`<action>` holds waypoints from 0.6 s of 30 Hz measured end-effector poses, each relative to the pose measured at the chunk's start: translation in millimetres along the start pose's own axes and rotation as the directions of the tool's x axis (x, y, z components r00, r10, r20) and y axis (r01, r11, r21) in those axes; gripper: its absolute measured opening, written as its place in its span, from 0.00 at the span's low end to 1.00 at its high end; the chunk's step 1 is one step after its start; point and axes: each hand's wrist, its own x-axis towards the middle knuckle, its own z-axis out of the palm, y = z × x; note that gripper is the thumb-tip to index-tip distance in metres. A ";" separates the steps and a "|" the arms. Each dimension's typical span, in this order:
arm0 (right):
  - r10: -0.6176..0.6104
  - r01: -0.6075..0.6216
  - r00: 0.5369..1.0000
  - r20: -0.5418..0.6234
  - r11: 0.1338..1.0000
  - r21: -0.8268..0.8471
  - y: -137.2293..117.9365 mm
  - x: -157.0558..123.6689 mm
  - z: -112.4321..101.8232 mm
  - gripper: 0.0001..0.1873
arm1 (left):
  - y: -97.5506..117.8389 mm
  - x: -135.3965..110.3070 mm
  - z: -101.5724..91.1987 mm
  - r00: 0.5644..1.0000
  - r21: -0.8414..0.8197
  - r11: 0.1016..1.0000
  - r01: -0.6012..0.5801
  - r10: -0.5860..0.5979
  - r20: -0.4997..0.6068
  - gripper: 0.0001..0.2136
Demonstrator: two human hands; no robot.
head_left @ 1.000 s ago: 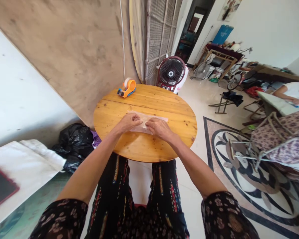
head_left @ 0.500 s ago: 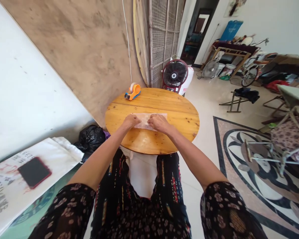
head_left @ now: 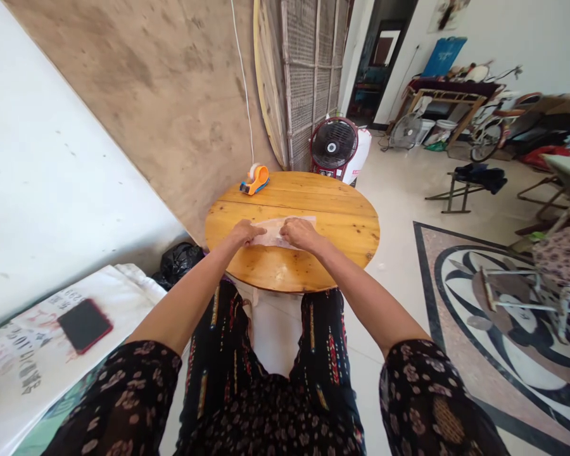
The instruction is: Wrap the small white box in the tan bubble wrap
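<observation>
A thin, translucent, pale pinkish plastic sheet or bag (head_left: pixel 272 238) lies flat on the round wooden table (head_left: pixel 285 269). My left hand (head_left: pixel 245 233) rests at its left end, index finger stretched out over the plastic and the other fingers partly hidden. Above the right half, my right hand (head_left: pixel 298 234) is closed, its fingertips pinching the plastic near the middle. Whether anything small lies under those fingertips cannot be made out. An orange tape dispenser (head_left: pixel 257 182) with a roll of tape stands at the table's far left edge.
Behind the table stands a dark red fan (head_left: pixel 333 147). To the left, a phone (head_left: pixel 84 325) lies on a white printed sack (head_left: pixel 33 335), near a black plastic bag (head_left: pixel 179 263). A folding stool (head_left: pixel 456 192) with dark cloth stands at right.
My left hand has shifted slightly left along the plastic, and its index finger now reaches out straighter. My right hand stays almost in place. The camera view has turned a little.
</observation>
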 end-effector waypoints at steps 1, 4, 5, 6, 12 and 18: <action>0.011 -0.011 1.000 0.000 1.000 0.004 0.4 0.3 0.9 0.17 | -0.2 -0.1 -0.3 1.000 -0.002 1.000 0.013 -0.013 0.006 0.14; 0.031 -0.031 1.000 -0.001 0.999 0.018 1.1 0.5 2.8 0.16 | -1.0 -1.0 -0.6 0.997 -0.008 0.998 0.061 -0.061 0.036 0.16; 0.027 -0.027 1.000 -0.002 0.999 0.020 1.2 0.2 2.9 0.16 | -1.2 -1.4 -0.5 0.996 -0.015 0.997 0.080 -0.079 0.049 0.17; 0.020 -0.020 1.000 -0.004 1.000 0.020 1.2 -0.2 2.6 0.16 | -1.4 -1.8 -0.3 0.993 -0.027 0.995 0.099 -0.097 0.062 0.17; -0.007 0.007 1.000 -0.023 1.000 0.004 0.4 -3.9 -1.2 0.16 | -3.4 -7.4 3.1 0.979 -0.213 0.964 0.159 -0.126 0.157 0.17; -0.006 0.006 1.000 -0.021 1.000 -0.006 1.1 -4.1 -2.5 0.15 | -5.9 -14.3 7.7 0.985 -0.357 0.928 0.102 -0.043 0.170 0.14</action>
